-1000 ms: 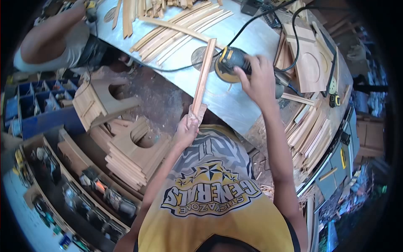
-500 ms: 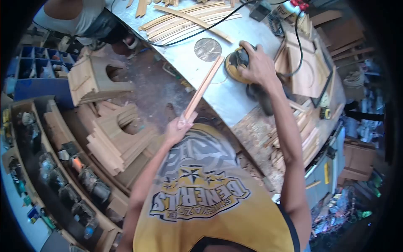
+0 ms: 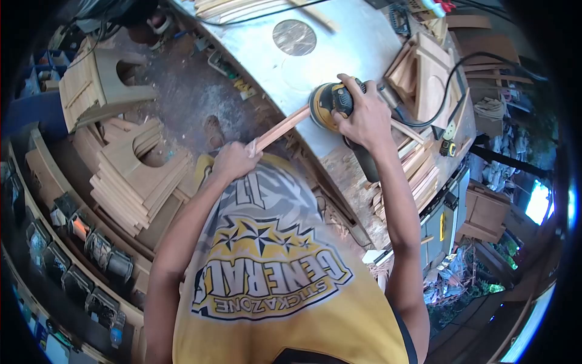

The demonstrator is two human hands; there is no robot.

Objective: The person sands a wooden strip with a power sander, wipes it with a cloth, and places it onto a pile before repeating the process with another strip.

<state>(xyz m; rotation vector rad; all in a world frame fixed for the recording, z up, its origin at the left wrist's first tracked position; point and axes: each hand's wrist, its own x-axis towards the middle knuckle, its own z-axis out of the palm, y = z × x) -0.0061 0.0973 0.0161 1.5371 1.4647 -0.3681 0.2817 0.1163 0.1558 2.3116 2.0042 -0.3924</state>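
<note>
My right hand (image 3: 367, 118) grips a yellow and black orbital sander (image 3: 329, 108) from above, fingers wrapped round its body. The sander is over the near part of a pale metal-topped table (image 3: 364, 54). In my left hand (image 3: 236, 161) is a slim wooden strip (image 3: 282, 128), held by its near end close to my shirt. Its far end reaches over the table edge and meets the sander's pad edge; whether it lies under the pad is hidden. A dark cable (image 3: 445, 97) runs near my right wrist.
Curved wooden strips (image 3: 227, 9) lie at the table's far end. Wooden panels (image 3: 430, 76) and stacked offcuts (image 3: 418, 173) are on the right, beside a tape measure (image 3: 447, 147). Cut wooden boards (image 3: 136, 182) stand to the left, near shelves with bins (image 3: 109, 255).
The sander and the strip's far end have come together, with the strip now lower and less upright. The view has shifted, and the cable now loops to the right.
</note>
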